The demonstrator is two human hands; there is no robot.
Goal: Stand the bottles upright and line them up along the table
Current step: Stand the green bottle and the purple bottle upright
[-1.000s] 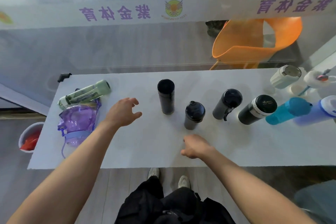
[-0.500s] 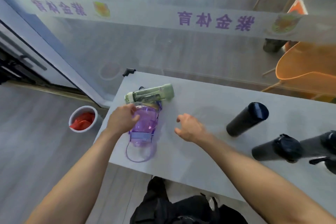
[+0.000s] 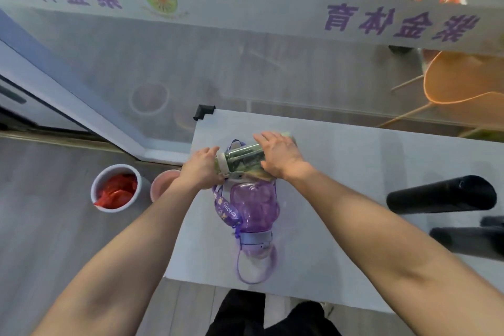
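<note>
- The clear green-tinted bottle with a pale cap (image 3: 245,157) lies on its side near the far left corner of the white table (image 3: 341,155). It is not yet stood up.
- The left hand (image 3: 200,169) wraps the cap end. The right hand (image 3: 281,157) curls over the body. Both hands grip this one bottle.
- The translucent purple bottle with a lilac lid (image 3: 253,204) lies flat just on the near side, its base touching the green one.
- Risk: the purple printed strap (image 3: 227,209) runs up beside the left hand. Lifting the green bottle could snag the strap and drag the purple bottle along.
- Risk: the work is close to the table's left edge, above a white bucket of red material (image 3: 117,188) on the floor. A slip of the smooth body could send a bottle over.
- A tall black cylindrical bottle (image 3: 441,198) sits well apart to the right, so a wide swing is unlikely to hit it.
- Writing: the strap reads "Nice day". The pale banner (image 3: 245,12) on the glass carries purple characters seen mirror-reversed, seemingly 紫金体育, beside a round green and orange emblem.
</note>
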